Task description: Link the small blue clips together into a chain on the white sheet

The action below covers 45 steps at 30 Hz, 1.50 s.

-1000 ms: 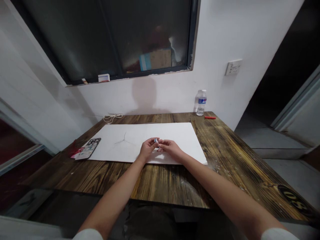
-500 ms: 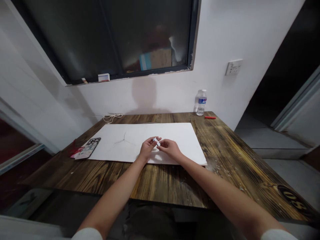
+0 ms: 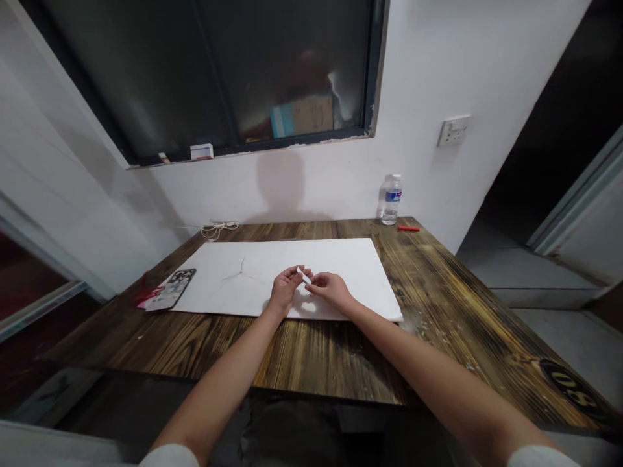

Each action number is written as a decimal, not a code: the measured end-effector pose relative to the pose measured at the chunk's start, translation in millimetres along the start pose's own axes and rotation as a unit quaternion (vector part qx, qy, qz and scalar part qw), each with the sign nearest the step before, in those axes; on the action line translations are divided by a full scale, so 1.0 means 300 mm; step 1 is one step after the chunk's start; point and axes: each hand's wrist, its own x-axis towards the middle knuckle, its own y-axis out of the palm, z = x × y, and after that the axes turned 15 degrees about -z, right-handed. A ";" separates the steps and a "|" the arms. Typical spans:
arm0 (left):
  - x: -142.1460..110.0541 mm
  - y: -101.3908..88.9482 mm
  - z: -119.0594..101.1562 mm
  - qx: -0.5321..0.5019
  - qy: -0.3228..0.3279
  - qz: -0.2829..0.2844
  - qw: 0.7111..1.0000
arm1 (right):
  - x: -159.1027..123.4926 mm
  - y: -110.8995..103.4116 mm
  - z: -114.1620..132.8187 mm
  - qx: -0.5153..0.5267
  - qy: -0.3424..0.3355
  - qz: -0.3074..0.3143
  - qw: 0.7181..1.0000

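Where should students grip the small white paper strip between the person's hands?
Pinch its flat faces near one end, coming from above: the small white paper strip is thin and narrow, and spans the gap between the left hand and right hand.

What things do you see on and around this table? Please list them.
table: 1, dark brown, under everything
sheet: 1, white, on table
piece: 1, white, between hands
phone: 1, dark patterned, left of sheet
tag: 1, red, beside phone
bottle: 1, clear, table's back edge
stick: 1, red, back right
cable: 1, white, back edge
socket: 1, white, wall
window: 1, dark, wall
left hand: 1, over sheet, holding piece
right hand: 1, over sheet, holding piece
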 end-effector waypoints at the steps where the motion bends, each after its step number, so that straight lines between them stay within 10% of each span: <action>1: 0.000 0.001 0.000 -0.001 -0.001 -0.002 1.000 | 0.000 0.000 -0.001 0.001 -0.001 0.003 1.000; 22: 0.059 -0.033 0.012 -0.080 0.017 -0.112 0.990 | 0.002 -0.003 -0.011 -0.039 0.010 0.031 0.999; 36: 0.035 -0.023 0.008 0.009 -0.027 -0.042 0.999 | 0.015 -0.019 -0.013 -0.079 0.015 -0.001 0.997; 45: 0.024 -0.020 0.017 0.080 0.004 0.038 0.996 | 0.008 -0.035 0.014 -0.232 -0.117 0.009 0.966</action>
